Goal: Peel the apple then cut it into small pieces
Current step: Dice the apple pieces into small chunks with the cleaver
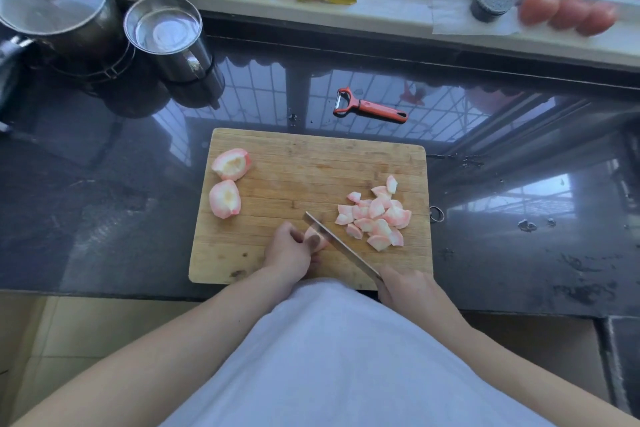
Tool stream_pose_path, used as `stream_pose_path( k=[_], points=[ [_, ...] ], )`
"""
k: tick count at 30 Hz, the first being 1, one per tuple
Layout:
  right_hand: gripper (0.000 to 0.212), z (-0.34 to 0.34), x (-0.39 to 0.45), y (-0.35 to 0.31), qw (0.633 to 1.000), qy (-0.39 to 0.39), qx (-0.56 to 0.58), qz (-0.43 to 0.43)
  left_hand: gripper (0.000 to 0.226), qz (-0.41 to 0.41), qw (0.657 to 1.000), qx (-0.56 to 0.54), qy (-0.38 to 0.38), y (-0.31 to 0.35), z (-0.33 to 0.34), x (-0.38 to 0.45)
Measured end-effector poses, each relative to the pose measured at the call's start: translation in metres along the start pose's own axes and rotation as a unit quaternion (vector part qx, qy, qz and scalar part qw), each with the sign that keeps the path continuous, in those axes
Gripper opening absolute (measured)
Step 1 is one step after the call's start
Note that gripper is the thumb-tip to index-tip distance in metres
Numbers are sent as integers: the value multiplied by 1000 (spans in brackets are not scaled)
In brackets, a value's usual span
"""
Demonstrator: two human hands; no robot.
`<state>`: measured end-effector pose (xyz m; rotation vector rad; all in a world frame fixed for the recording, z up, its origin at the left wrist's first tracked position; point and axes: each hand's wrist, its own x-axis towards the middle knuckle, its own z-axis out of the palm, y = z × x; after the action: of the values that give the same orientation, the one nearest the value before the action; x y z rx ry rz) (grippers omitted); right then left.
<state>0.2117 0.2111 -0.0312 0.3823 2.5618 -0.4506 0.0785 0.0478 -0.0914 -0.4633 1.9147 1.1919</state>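
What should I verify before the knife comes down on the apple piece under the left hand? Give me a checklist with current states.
1. Left hand holds the apple piece on the cutting board: ok.
2. Right hand grips the knife handle: ok.
3. Fingertips clear of the blade: cannot tell, they sit right beside it.
4. Cut pieces lie right of the blade, out of its path: ok.
5. Two larger chunks wait at the board's left, apart from the cut: ok.
6. Peeler off the board: ok.

board centre [311,177] free | left: apple quarters [225,198] | right: pieces [375,215]
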Motion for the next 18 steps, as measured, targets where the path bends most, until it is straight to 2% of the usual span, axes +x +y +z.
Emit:
stream_pose_path(
  k=[9, 12, 16, 18],
  points=[
    [14, -5, 5, -7, 995, -34, -95, 8, 28, 7, 1000, -15, -16, 1, -2, -2],
    [17, -3, 27, -21, 995, -62, -72, 10, 26, 4, 999, -29, -13, 6, -2, -7],
    [8, 2, 45, -36, 997, 45, -28, -53, 38, -10, 998, -64, -24, 8, -4, -12],
    [7, 1, 40, -33, 998, 41, -8, -42, 39, 1, 998, -60, -18, 5, -5, -11]
  ],
)
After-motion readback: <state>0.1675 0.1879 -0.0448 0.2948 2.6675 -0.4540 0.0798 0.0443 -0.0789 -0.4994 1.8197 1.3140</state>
